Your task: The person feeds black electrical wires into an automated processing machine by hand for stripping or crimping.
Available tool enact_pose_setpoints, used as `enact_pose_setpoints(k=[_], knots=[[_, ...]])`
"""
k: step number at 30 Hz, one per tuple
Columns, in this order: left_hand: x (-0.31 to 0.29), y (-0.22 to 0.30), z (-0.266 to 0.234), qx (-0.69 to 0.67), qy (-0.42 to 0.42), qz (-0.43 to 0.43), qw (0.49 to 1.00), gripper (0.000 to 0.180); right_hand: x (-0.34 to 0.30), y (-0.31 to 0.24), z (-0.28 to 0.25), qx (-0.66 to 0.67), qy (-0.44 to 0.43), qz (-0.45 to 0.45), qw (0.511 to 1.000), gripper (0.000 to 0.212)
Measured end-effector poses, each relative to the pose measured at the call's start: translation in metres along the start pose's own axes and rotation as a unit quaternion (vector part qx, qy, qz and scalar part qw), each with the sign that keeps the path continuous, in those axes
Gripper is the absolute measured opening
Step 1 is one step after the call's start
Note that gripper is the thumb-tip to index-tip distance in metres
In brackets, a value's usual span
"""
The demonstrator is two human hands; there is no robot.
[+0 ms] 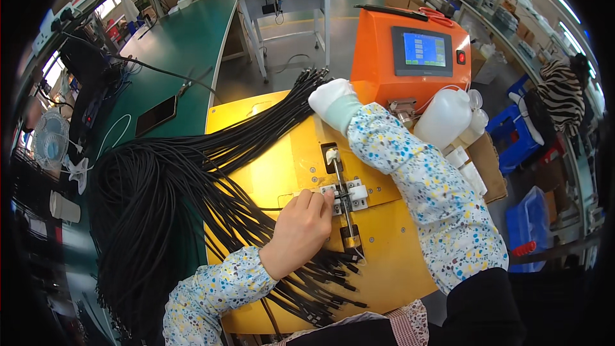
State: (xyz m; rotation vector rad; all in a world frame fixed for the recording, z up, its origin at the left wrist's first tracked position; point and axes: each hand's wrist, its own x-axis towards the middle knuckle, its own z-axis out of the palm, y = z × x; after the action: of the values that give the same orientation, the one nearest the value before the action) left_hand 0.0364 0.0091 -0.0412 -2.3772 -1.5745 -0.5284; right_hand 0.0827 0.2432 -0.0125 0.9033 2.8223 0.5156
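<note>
My bare left hand (298,234) is closed on a black cable (270,209), pinching it by the white clamp block (356,193) on the yellow work plate (400,269). A metal rod (339,182) crosses this block. Farther off, my right hand (333,99), in a white glove, is closed beside the far ends of a thick bundle of black cables (256,129); what its fingers hold is hidden. More cable ends with small plugs (330,282) fan out over the near part of the plate. Patterned sleeves cover both forearms.
An orange machine (378,51) with a lit screen (424,49) stands beyond my right hand. White plastic bottles (443,117) are right of it. Left, a green table (170,41) bears a phone (156,116), pliers (187,81) and a small fan (51,138). A person in zebra stripes (562,93) is far right.
</note>
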Motion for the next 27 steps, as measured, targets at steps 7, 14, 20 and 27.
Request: enact_pose_setpoints(k=[7,14,20,27], knots=[[-0.003,-0.009,-0.002,-0.020,-0.001,-0.014,1.000,0.039,-0.067,0.018,-0.022,0.058,0.344,-0.027,0.937,0.008],[-0.001,-0.020,-0.003,-0.053,-0.019,-0.082,0.995,0.027,-0.138,0.004,-0.037,0.116,0.351,-0.036,0.928,0.016],[0.001,-0.022,-0.009,-0.071,-0.081,-0.092,0.990,0.020,-0.147,-0.006,-0.028,0.178,0.285,0.025,0.942,0.014],[0.011,-0.004,-0.071,-0.310,-0.015,-0.083,0.947,0.025,-0.186,-0.031,-0.036,0.557,0.008,-0.023,0.830,0.015]])
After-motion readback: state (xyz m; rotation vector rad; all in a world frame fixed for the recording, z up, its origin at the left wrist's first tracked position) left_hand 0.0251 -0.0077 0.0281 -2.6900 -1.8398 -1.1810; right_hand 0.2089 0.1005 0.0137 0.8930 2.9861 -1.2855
